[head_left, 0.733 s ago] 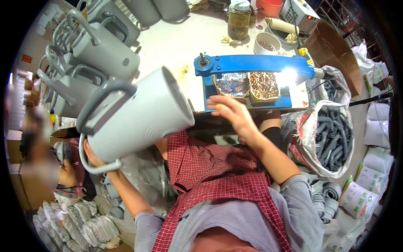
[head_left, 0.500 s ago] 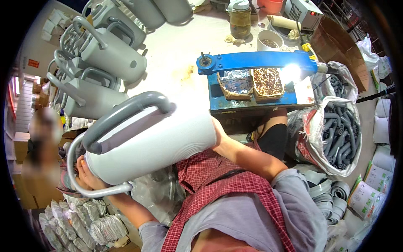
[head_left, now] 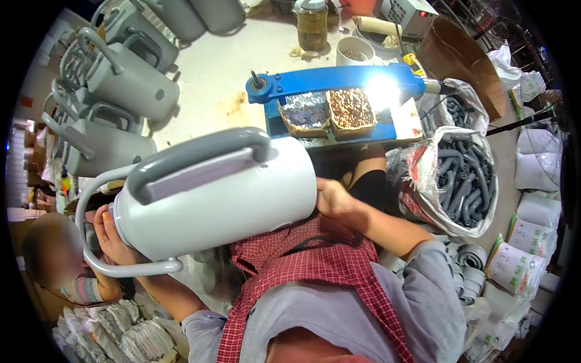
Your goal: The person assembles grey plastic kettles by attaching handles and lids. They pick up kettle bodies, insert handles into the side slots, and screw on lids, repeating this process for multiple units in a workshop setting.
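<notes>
Two bare hands support one pale grey jug body (head_left: 242, 206), held above the lap with its collar toward 8 o'clock and its base end toward 2 o'clock (dial centred on the jug). The left hand (head_left: 112, 239) is wrapped about the collar, inside the pale hoop handle (head_left: 142, 269), whose lower limb crosses before the wrist. The right hand (head_left: 340, 202) bears against the base end; its fingertips are hidden, so whether it grips the rim or merely props it cannot be judged.

For good handling, weight is best shared between both ends, the dark grey side handle (head_left: 200, 148) kept uppermost, and the left wrist kept free of the hoop.

Surroundings: between 1 and 2 o'clock, a blue machine arm (head_left: 339, 80) projects above a tray of flat discs (head_left: 305, 132) and a tray of coppery pieces (head_left: 354, 129); these are the likeliest obstacles to a swing that way. Similar jug bodies (head_left: 130, 85) crowd 11 o'clock; a woven sack (head_left: 433, 202) of curved grey handles (head_left: 466, 181) stands at 3; a co-worker's striped sleeve (head_left: 82, 289) shows near 8.
</notes>
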The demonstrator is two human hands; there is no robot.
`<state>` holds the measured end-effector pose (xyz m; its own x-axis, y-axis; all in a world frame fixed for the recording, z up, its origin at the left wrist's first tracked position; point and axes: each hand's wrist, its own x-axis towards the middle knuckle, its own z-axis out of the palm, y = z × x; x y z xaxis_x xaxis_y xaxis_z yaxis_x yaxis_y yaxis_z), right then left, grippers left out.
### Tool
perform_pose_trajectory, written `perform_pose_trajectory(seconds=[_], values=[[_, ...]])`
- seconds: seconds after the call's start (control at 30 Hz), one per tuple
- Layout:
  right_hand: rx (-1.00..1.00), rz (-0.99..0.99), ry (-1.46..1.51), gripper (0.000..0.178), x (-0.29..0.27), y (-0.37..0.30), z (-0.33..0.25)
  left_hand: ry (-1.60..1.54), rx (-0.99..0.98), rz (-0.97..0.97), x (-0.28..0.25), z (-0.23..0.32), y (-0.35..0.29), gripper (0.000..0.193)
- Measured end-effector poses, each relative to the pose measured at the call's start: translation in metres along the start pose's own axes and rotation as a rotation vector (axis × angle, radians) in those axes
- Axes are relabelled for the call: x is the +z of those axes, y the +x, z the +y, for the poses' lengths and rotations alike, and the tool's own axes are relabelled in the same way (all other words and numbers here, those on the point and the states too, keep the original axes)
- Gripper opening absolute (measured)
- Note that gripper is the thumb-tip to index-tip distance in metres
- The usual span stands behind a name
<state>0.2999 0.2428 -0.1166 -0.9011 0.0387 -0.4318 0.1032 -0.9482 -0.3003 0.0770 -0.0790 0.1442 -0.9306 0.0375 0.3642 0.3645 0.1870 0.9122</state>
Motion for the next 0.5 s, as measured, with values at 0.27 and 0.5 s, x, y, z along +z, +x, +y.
perform_pose_trajectory(seconds=[0.27, 0.5], values=[[-0.270, 0.196, -0.471, 0.031, 0.116, -0.021, -0.130, 0.612, 0.193, 0.020, -0.078, -0.081, -0.032, 0.028], [-0.034, 0.280, -0.519, 0.029, 0.103, -0.020, -0.148, 0.239, -0.144, 0.280, -0.088, -0.094, -0.040, 0.030]])
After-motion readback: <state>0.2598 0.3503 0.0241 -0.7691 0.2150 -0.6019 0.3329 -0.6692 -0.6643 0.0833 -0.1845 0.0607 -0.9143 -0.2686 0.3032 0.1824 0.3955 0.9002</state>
